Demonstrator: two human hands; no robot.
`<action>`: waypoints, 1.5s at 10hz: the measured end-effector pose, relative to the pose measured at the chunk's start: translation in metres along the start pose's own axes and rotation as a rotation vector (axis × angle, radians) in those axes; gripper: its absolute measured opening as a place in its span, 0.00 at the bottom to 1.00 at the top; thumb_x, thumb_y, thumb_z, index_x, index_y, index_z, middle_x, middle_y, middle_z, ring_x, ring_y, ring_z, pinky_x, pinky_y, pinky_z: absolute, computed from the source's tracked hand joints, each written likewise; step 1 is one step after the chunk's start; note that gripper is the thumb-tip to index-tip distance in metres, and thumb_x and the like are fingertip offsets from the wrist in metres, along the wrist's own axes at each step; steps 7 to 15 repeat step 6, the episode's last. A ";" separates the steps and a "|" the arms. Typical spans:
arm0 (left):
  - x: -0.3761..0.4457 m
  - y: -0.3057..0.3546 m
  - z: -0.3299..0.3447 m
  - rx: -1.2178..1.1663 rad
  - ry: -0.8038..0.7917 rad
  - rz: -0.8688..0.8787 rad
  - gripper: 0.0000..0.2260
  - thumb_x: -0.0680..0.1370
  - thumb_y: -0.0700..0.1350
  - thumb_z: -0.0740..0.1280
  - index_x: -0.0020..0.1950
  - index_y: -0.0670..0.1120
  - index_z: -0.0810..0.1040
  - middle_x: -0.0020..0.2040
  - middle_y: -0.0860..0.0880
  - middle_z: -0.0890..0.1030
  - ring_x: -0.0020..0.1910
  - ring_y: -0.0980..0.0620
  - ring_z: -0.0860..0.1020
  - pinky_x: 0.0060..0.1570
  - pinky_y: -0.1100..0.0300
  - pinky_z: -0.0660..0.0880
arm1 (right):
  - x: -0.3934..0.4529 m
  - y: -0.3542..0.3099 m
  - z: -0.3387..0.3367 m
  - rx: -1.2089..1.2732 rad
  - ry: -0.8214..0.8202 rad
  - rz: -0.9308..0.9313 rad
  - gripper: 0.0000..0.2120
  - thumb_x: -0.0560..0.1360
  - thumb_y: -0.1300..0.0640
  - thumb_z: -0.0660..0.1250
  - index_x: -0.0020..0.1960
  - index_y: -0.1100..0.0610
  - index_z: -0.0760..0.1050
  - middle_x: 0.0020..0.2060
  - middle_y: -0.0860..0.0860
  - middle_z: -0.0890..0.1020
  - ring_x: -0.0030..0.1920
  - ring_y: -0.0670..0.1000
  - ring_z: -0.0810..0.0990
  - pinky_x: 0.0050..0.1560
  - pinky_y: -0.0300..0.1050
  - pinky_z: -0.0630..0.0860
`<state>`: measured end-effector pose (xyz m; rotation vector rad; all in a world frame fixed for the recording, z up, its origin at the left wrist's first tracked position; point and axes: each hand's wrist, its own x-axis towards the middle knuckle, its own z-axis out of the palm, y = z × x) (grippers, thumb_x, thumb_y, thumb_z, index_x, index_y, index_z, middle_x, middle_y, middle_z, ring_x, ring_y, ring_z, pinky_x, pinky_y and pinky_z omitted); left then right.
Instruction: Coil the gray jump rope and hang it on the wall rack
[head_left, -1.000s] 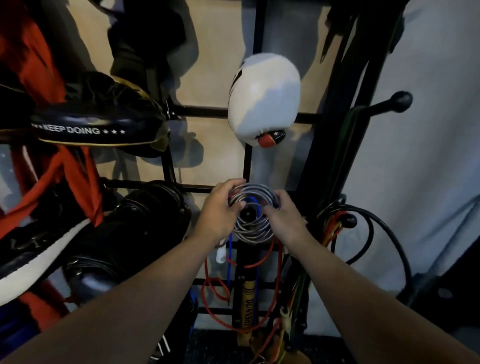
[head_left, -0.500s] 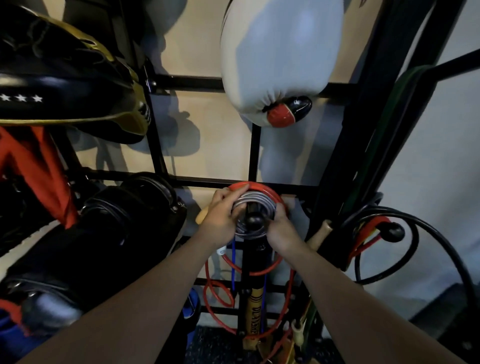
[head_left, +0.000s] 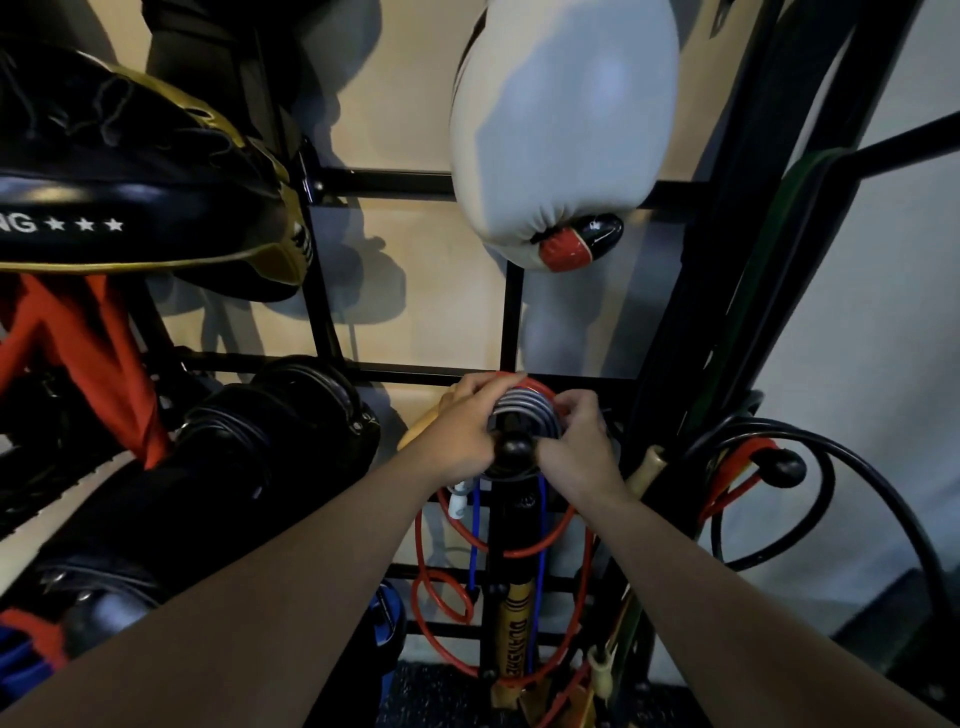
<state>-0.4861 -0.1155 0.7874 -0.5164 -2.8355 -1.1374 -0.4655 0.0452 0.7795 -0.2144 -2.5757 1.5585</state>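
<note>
Since approx. 0.5 s ago, both hands have been drawn closer in over the coil, w/ the peg's ball tip now seen in front of the loops rather than within them. At centre frame, the gray jump rope (head_left: 525, 406) is held coiled in tight loops around a black ball-tipped peg (head_left: 514, 448) on the wall rack (head_left: 511, 317), just below the rack's lower horizontal bar. The left hand (head_left: 462, 427) is curled around the coil's left side, fingers pressed onto the top of the loops; the right hand (head_left: 577, 441) is closed on the right side, fingertips pinching the loops beside the peg tip. Whether the coil's weight is carried by the peg or by the hands cannot be told. A red rope (head_left: 535, 385) is seen arching just behind the gray coil and trailing in loops below, beside a blue cord (head_left: 474, 540) and a yellow-labelled handle (head_left: 514, 639). Above, a white boxing glove (head_left: 561, 119) w/ a red-and-black cuff is hung from the upper bar. At upper left, a black-and-gold pad (head_left: 135, 171) printed w/ white stars is shown; below it, black gear (head_left: 228, 467) and an orange strap (head_left: 98, 353) are packed into the rack's left side. At right, a thick black cable (head_left: 878, 499) is looped over a second ball-tipped peg (head_left: 787, 467), and a green band (head_left: 769, 249) is draped down the rack's upright.
</note>
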 end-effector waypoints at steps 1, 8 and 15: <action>-0.001 0.001 -0.007 0.028 -0.018 0.014 0.33 0.76 0.46 0.72 0.79 0.58 0.66 0.75 0.47 0.66 0.76 0.42 0.63 0.78 0.46 0.59 | -0.009 -0.007 -0.012 0.026 0.049 -0.035 0.20 0.67 0.53 0.67 0.58 0.45 0.68 0.60 0.52 0.77 0.63 0.55 0.75 0.66 0.54 0.72; -0.083 0.066 -0.081 -0.181 0.101 -0.008 0.12 0.84 0.41 0.64 0.66 0.43 0.78 0.57 0.46 0.78 0.48 0.55 0.78 0.43 0.69 0.71 | -0.074 -0.058 -0.064 0.108 -0.021 -0.072 0.13 0.82 0.45 0.63 0.59 0.50 0.80 0.51 0.47 0.84 0.55 0.51 0.82 0.60 0.51 0.76; -0.083 0.066 -0.081 -0.181 0.101 -0.008 0.12 0.84 0.41 0.64 0.66 0.43 0.78 0.57 0.46 0.78 0.48 0.55 0.78 0.43 0.69 0.71 | -0.074 -0.058 -0.064 0.108 -0.021 -0.072 0.13 0.82 0.45 0.63 0.59 0.50 0.80 0.51 0.47 0.84 0.55 0.51 0.82 0.60 0.51 0.76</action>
